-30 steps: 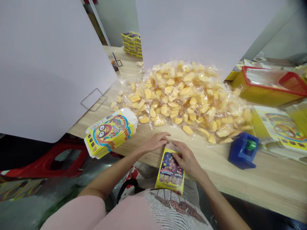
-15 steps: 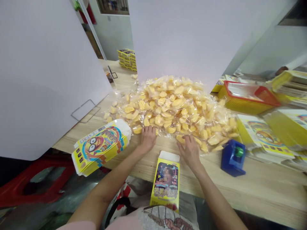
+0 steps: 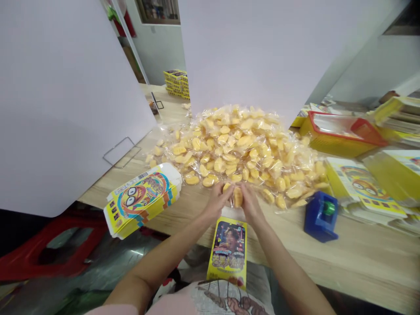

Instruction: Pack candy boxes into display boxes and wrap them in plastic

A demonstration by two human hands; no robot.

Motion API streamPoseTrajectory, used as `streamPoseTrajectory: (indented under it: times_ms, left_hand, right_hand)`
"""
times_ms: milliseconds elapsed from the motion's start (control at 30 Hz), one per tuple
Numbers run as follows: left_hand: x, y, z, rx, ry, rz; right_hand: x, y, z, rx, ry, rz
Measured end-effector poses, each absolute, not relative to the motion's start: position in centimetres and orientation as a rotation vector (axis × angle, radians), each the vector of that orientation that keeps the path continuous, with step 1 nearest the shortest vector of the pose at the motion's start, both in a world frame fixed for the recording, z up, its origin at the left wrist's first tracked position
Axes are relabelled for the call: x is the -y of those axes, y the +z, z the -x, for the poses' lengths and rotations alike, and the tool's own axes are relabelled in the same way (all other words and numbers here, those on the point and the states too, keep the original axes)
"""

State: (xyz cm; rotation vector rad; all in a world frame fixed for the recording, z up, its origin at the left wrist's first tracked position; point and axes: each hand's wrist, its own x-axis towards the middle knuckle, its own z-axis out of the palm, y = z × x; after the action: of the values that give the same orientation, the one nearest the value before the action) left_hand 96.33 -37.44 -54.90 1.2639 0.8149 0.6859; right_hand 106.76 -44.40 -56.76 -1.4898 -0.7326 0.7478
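Note:
My left hand (image 3: 215, 204) and my right hand (image 3: 250, 204) are together at the front edge of a big heap of yellow mango-shaped candies (image 3: 244, 142) in clear wrappers. Both are closed around a few wrapped candies (image 3: 238, 197), which show between the fingers; how many each hand has is partly hidden. Just below, a yellow printed box (image 3: 228, 253) leans at the table's edge against my body, its white end flap beneath my hands. Left of my arms, another yellow carton (image 3: 142, 197) with a cartoon face lies on its side.
A blue tape dispenser (image 3: 320, 217) stands on the wooden table (image 3: 282, 245) at the right. Flattened cartons (image 3: 367, 188) and a red-and-yellow basket (image 3: 341, 140) sit beyond it. White panels (image 3: 256, 52) rise behind the heap, and a red stool (image 3: 75, 236) is below left.
Both hands have moved from separate spots at the heap's edge to meet above the leaning box. They have picked up wrapped candies from the heap. The view has shifted slightly.

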Motion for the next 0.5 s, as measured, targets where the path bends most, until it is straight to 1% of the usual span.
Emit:
streamPoseTrajectory:
  times_ms: [133,200,333,500]
  left_hand:
    - [39.8,-54.9,-97.6,-0.9,0.806,-1.497]
    - [40.4,-54.9,-97.8,-0.898,0.817,-1.559]
    - [39.9,-55.4,-97.6,-0.874,0.75,-1.559]
    - [36.7,-56.3,-96.6,-0.842,0.69,-1.402]
  right_hand:
    - [44.1,-56.8,-104.6,0.679,0.528,1.646]
    - [44.3,-57.0,-104.3,0.685,0.484,1.695]
    - [44.8,-57.2,-105.0,0.6,0.559,1.584]
    - [45.7,-57.9,-107.9,0.331,0.69,1.376]
